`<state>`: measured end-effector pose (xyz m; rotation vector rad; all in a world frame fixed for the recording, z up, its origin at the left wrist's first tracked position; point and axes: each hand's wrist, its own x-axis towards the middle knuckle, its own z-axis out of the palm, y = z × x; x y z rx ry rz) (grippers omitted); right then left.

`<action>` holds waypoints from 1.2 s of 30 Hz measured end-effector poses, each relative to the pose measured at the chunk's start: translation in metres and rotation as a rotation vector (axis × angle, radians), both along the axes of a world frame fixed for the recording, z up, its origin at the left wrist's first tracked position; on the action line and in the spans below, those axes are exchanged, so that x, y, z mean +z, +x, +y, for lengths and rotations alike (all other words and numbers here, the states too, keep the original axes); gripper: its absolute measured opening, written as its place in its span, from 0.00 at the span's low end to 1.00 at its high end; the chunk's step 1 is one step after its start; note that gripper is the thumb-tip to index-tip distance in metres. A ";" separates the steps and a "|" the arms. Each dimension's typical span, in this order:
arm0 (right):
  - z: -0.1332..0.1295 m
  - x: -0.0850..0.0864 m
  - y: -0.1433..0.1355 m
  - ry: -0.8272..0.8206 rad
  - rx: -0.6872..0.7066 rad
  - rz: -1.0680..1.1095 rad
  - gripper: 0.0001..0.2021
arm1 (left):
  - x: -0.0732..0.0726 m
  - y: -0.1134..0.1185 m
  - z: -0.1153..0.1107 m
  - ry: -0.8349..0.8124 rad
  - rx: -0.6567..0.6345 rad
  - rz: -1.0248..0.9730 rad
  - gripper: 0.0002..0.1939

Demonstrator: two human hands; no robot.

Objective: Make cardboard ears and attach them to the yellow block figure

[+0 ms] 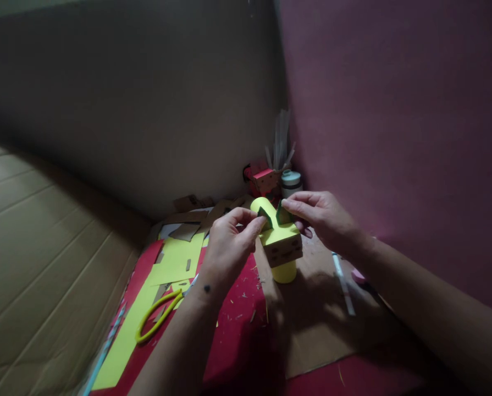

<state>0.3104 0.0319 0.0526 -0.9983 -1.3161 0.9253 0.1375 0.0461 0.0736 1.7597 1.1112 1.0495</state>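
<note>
A small paper-and-cardboard figure (282, 247) stands on the cardboard sheet, with a yellow top, a brown front bearing drawn marks and a rounded yellow part below. Two dark green pointed pieces rise from its top. My left hand (235, 239) pinches the left green piece (265, 217) between thumb and fingers. On the other side, my right hand (318, 217) has its thumb and finger closed on the right green piece (279, 213). A yellow rounded paper part (262, 204) shows behind the top.
Yellow-handled scissors (157, 316) lie on yellow paper (124, 341) at the left. A cardboard sheet (320, 335) covers part of the red surface (237, 335). At the back are a red box figure (265, 180), a jar (291, 183) and clear sticks (281, 140). A white stick (343, 283) lies right.
</note>
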 end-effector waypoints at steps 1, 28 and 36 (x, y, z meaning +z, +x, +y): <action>0.000 -0.001 0.001 0.007 -0.002 0.010 0.13 | 0.001 0.000 -0.001 0.000 0.006 0.004 0.10; 0.002 0.003 0.000 -0.038 0.049 -0.091 0.05 | -0.014 -0.004 -0.009 0.164 -0.015 0.238 0.21; 0.002 0.003 0.000 -0.008 0.055 -0.179 0.05 | -0.014 -0.004 -0.009 0.163 -0.025 0.235 0.21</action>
